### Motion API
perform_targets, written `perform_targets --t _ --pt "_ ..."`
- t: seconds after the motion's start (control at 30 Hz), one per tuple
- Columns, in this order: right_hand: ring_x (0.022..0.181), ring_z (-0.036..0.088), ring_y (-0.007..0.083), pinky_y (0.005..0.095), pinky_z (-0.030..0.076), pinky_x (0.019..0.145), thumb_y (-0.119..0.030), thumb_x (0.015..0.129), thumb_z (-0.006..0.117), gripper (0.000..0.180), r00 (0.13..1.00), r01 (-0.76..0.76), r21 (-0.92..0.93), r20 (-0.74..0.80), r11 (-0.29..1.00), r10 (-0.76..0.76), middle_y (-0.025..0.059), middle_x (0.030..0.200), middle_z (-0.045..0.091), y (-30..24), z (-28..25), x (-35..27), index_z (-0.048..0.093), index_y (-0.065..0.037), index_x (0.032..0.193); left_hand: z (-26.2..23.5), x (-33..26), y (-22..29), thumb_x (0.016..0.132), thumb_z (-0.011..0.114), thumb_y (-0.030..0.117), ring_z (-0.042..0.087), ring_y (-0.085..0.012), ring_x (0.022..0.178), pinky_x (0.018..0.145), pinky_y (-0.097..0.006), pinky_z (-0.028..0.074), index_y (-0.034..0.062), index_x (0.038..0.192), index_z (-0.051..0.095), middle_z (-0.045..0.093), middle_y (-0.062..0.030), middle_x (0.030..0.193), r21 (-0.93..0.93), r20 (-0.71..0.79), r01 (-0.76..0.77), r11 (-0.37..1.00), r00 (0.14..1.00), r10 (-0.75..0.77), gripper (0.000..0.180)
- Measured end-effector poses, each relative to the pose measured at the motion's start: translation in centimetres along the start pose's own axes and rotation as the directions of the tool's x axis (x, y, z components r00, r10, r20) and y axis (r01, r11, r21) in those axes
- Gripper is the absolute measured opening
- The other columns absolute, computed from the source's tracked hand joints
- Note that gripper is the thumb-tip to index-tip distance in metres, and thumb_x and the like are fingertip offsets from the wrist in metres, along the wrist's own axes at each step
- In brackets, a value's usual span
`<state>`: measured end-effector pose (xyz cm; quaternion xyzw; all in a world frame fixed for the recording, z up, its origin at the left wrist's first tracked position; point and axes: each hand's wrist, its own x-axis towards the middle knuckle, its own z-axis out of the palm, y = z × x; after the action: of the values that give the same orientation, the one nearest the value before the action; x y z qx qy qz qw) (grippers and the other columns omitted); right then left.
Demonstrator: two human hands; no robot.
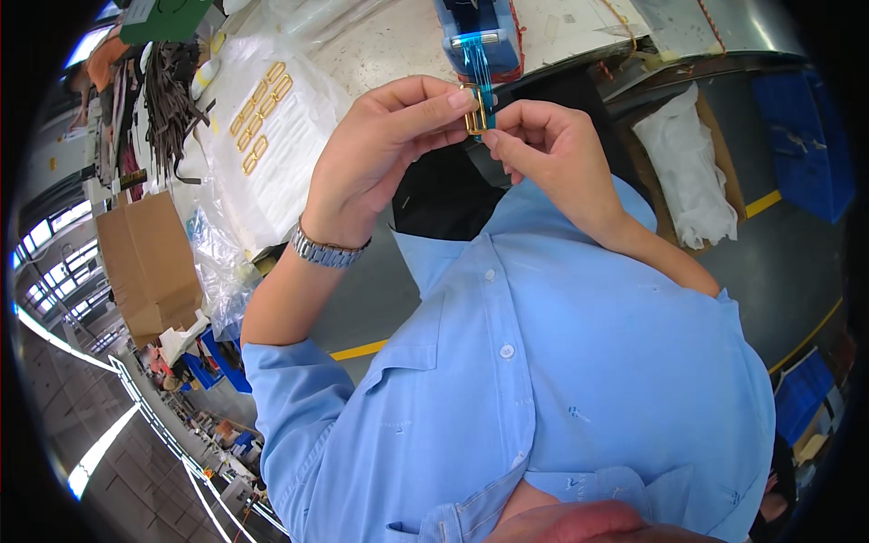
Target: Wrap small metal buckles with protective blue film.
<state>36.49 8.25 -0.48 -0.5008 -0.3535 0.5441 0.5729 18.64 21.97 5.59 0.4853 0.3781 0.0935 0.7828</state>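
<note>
A gold-coloured rectangular buckle (475, 112) is pinched between the thumb and fingers of my left hand (385, 136). Thin transparent blue tape (477, 61) runs down from a blue tape dispenser (455, 27) and passes behind or along the buckle. Close on the right, my right hand (557, 158) has its thumb and forefinger closed at the buckle's lower edge, where the blue tape shows. How much of the tape lies stuck on the buckle is hidden by the fingers. Several similar gold buckles (250, 129) lie in rows on white sheeting to the left.
The white worktable (579, 25) carries the dispenser, its edge just beyond my hands. Dark straps (169, 100) hang at the far left, above a cardboard box (148, 262). On the right stands an open carton with white wrapping (690, 167), near a blue bin (801, 136).
</note>
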Motion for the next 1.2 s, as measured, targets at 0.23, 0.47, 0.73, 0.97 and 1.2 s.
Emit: perform_targets --t 0.23,0.47,0.73,0.97,1.2 --pt "0.068 0.062 0.0039 0.0225 0.051 0.061 -0.013 0.101 0.074 0.014 1.0 -0.02 0.011 -0.002 1.0 0.02 -0.0006 0.079 0.07 -0.1 0.0 -0.1 0.076 0.0 0.099 0.0 0.4 0.1 0.104 0.076 0.024 0.072 -0.015 0.105 0.103 -0.034 0.055 0.0055 0.113 0.075 0.077 -0.0037 0.111 0.016 -0.026 0.031 0.999 0.999 -0.03 0.021" --pt "0.072 0.067 0.0084 0.0246 0.055 0.066 -0.012 0.096 0.078 0.014 0.991 0.093 -0.135 0.113 0.987 -0.078 0.0018 0.081 0.073 -0.8 -0.8 -0.6 0.077 0.001 0.101 0.0 0.6 0.1 0.099 0.082 0.023 0.073 -0.0137 0.1 0.1 -0.031 0.058 0.0012 0.112 0.078 0.078 -0.0061 0.106 -0.013 -0.079 0.04 0.999 0.996 -0.041 0.025" --pt "0.093 0.075 0.0171 0.0309 0.06 0.086 -0.018 0.089 0.087 0.044 0.927 0.37 -0.372 0.082 0.852 -0.366 0.0103 0.109 0.079 0.3 -1.2 1.9 0.074 0.001 0.127 -0.1 1.1 1.1 0.105 0.074 0.021 0.073 -0.0165 0.104 0.1 -0.033 0.058 0.0016 0.116 0.076 0.077 -0.0074 0.111 0.005 0.01 0.109 0.994 0.994 -0.109 0.022" --pt "0.098 0.074 0.0133 0.0287 0.059 0.09 -0.019 0.091 0.088 0.045 0.964 0.258 -0.104 0.093 0.96 -0.249 0.0069 0.111 0.08 -0.6 -0.9 2.3 0.074 -0.001 0.13 -0.9 2.3 1.9 0.105 0.074 0.024 0.074 -0.0166 0.106 0.097 -0.03 0.06 0.0005 0.12 0.074 0.077 -0.009 0.114 0.064 0.041 0.192 0.979 0.98 -0.195 0.028" --pt "0.09 0.074 0.0091 0.0252 0.059 0.086 -0.017 0.093 0.086 0.038 0.985 0.157 -0.109 0.089 0.981 -0.148 0.0052 0.098 0.08 -1.6 -0.9 2.4 0.077 0.002 0.124 -0.4 2.4 1.7 0.106 0.073 0.028 0.075 -0.0169 0.105 0.098 -0.03 0.06 -0.0006 0.119 0.074 0.078 -0.0111 0.114 0.056 0.005 0.172 0.984 0.985 -0.172 0.032"
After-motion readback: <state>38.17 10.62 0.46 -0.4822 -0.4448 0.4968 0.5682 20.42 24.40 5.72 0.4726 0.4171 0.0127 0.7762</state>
